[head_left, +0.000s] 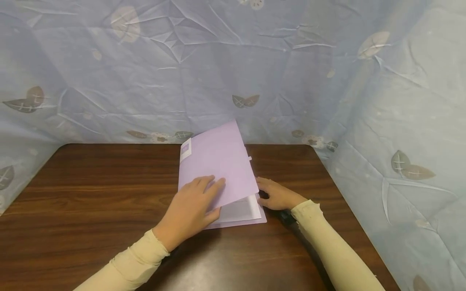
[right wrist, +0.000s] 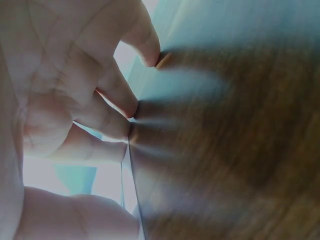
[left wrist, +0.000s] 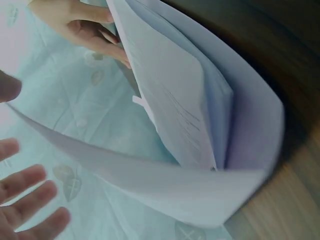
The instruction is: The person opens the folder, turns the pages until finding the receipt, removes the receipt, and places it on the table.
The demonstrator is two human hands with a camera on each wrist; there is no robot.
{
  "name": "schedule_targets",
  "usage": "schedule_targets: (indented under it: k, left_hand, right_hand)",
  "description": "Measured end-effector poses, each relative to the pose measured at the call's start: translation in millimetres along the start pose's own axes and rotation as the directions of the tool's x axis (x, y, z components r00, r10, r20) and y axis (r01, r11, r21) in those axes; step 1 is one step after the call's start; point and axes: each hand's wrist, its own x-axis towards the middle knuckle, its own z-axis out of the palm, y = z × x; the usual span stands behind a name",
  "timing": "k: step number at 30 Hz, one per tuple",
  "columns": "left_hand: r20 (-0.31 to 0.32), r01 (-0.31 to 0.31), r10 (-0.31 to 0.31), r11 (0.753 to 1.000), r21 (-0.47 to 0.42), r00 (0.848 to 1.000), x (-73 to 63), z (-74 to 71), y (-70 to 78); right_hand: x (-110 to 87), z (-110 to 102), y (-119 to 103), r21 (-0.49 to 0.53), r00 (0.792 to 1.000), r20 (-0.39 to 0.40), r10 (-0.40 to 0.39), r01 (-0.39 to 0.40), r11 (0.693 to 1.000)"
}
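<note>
A lilac folder [head_left: 218, 161] lies tilted on the table with its cover part lifted; a white label [head_left: 186, 149] is at its upper left corner. My left hand [head_left: 193, 206] holds the cover near its lower left edge, fingers on top and thumb under the edge. Below the raised cover show white paper sheets [left wrist: 175, 95] and the folder's lilac back cover [left wrist: 255, 115]. At the folder's right edge, my right hand [head_left: 278, 194] touches the side with spread fingers. In the right wrist view its fingertips [right wrist: 149, 55] meet the dark table surface, beside the folder's edge.
The brown wooden table [head_left: 109, 194] has rounded far corners. Pale blue cloth [head_left: 145, 81] with a leaf pattern hangs behind it and along the right side. A small white tab [head_left: 250, 158] sticks out from the folder's right side.
</note>
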Motion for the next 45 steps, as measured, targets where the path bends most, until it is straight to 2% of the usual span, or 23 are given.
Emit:
schedule_targets:
  k: [5, 8, 13, 17, 20, 24, 29, 34, 37, 39, 42, 45]
  left_hand:
    - [-0.052, -0.053, 0.054, 0.998, 0.014, 0.997, -3.7, -5.3, -4.5]
    - [-0.099, -0.101, 0.102, 0.995, 0.017, 0.99, -4.8, -9.3, -7.4]
    - [-0.151, -0.181, 0.187, 0.982, 0.054, 0.971, -7.0, -16.7, -12.1]
    - [-0.167, -0.266, 0.277, 0.96, 0.084, 0.946, -9.3, -20.6, -15.0]
    - [-0.134, -0.331, 0.348, 0.934, 0.135, 0.928, -10.6, -24.7, -15.6]
    - [-0.029, -0.393, 0.411, 0.887, 0.241, 0.911, -11.4, -32.6, -15.6]
    - [0.045, -0.434, 0.453, 0.816, 0.382, 0.891, -13.7, -40.8, -19.1]
    - [0.107, -0.456, 0.46, 0.768, 0.451, 0.881, -19.4, -47.4, -24.8]
    - [0.147, -0.458, 0.442, 0.768, 0.447, 0.885, -23.7, -49.9, -24.8]
    - [0.167, -0.444, 0.415, 0.777, 0.446, 0.894, -26.6, -51.6, -22.7]
    - [0.148, -0.361, 0.331, 0.817, 0.45, 0.932, -30.5, -53.9, -17.6]
    - [0.092, -0.211, 0.19, 0.86, 0.464, 0.978, -33.9, -55.8, -14.2]
  right_hand:
    - [-2.0, -2, -3, 0.002, 1.0, 0.016, 0.006, -0.006, 1.0]
    - [-2.2, -2, -4, -0.002, 0.999, 0.027, 0.022, -0.022, 1.0]
    - [-1.0, -1, -5, -0.001, 0.999, 0.033, 0.03, -0.03, 1.0]
    - [-0.9, 0, -4, 0.0, 0.999, 0.031, 0.033, -0.033, 0.999]
    - [-1.2, 0, -3, 0.002, 0.999, 0.03, 0.036, -0.036, 0.999]
    - [-0.5, 0, -1, -0.011, 0.999, 0.025, 0.03, -0.03, 1.0]
    - [1.9, 2, 2, -0.03, 0.999, 0.026, 0.031, -0.03, 0.999]
    - [3.0, 1, 4, -0.033, 0.999, 0.03, 0.019, -0.018, 0.999]
    - [2.9, 1, 5, -0.033, 1.0, 0.028, 0.011, -0.01, 0.999]
    - [3.2, 1, 6, -0.034, 1.0, 0.027, 0.012, -0.011, 0.999]
    - [3.6, 2, 7, -0.038, 1.0, 0.025, 0.014, -0.013, 0.999]
    - [3.1, 3, 7, -0.039, 1.0, 0.023, 0.017, -0.016, 0.999]
